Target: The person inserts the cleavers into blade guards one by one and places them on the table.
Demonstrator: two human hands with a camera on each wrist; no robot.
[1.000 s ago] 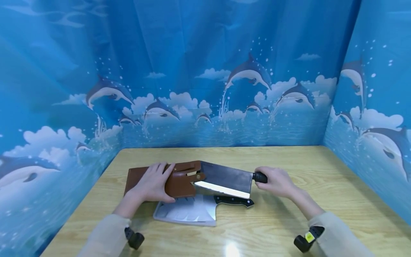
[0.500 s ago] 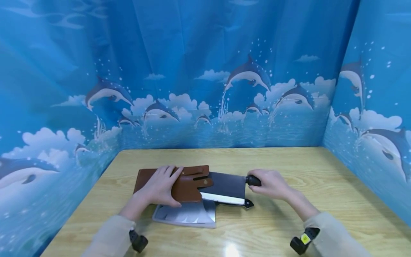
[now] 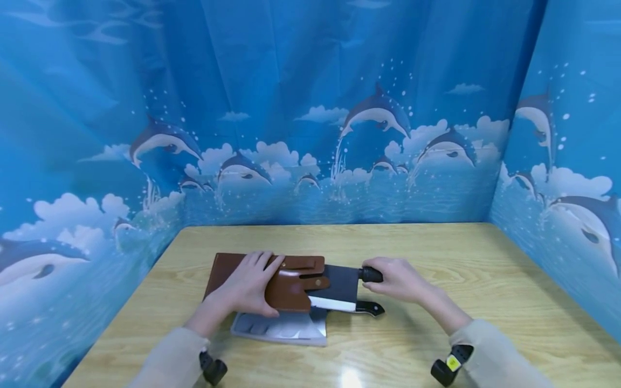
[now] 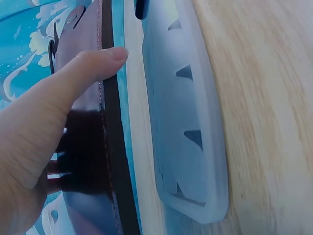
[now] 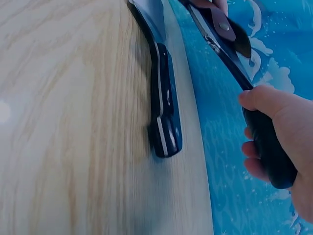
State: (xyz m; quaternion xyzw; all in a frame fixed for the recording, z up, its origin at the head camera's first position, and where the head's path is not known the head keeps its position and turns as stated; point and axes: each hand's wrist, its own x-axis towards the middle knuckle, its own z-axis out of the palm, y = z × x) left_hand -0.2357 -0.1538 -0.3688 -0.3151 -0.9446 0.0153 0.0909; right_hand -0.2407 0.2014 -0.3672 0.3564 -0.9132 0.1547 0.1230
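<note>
My left hand (image 3: 249,288) grips a brown leather knife sheath (image 3: 288,291) across its width, thumb at the near edge and fingers over the far side. My right hand (image 3: 400,277) holds the black handle (image 5: 269,147) of a dark-bladed cleaver (image 3: 339,283). Most of that blade is hidden inside the sheath; a short stretch with a bright cutting edge shows at the mouth. Beneath the sheath lies a second cleaver in a translucent blade guard (image 3: 281,328), its black riveted handle (image 5: 166,107) pointing right. In the left wrist view, the sheath is raised above this guard (image 4: 186,117).
The light wooden table (image 3: 412,345) carries both cleavers near its middle. Blue curtains (image 3: 310,108) printed with dolphins stand along the back and both sides. A snap strap (image 3: 317,283) sits at the sheath's mouth.
The right hand has moved left, sliding the cleaver deeper into the sheath. The left hand and sheath have shifted right and slightly nearer; the blade now lines up with the sheath. The guarded cleaver stayed put.
</note>
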